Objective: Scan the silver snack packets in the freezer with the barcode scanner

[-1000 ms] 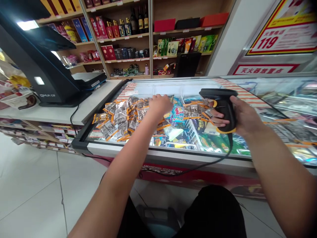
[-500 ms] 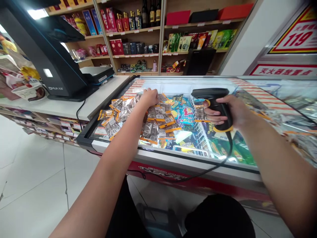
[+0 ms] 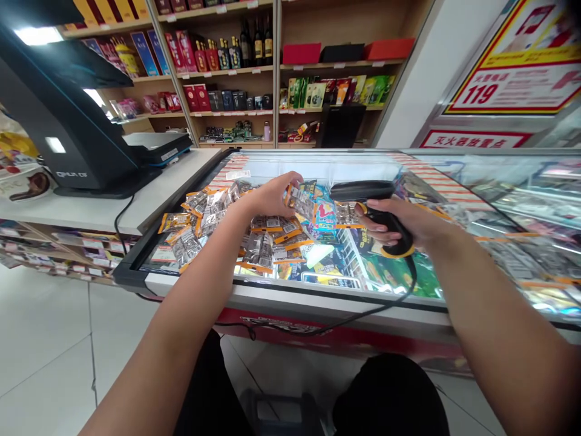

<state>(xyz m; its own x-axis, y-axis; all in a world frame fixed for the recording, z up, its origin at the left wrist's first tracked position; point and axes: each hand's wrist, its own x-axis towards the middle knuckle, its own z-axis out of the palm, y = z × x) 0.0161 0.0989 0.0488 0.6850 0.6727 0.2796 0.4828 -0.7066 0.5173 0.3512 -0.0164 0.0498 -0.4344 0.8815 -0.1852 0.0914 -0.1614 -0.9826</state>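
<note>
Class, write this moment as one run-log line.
left hand: holding packet | right hand: gripping handheld scanner | cable: runs from scanner handle | packet pile: on glass-topped case

Shelved bottles (image 3: 258, 47) — yellow-and-white poster (image 3: 512, 72)

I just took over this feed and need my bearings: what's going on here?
A person is at a glass-topped case, both hands busy. The left hand holds a small orange-edged packet. The right hand grips a black handheld scanner by its handle, its head toward that packet but apart from it. A loose pile of similar packets lies on the glass on the left. The scanner's cable hangs over the front of the case.
</note>
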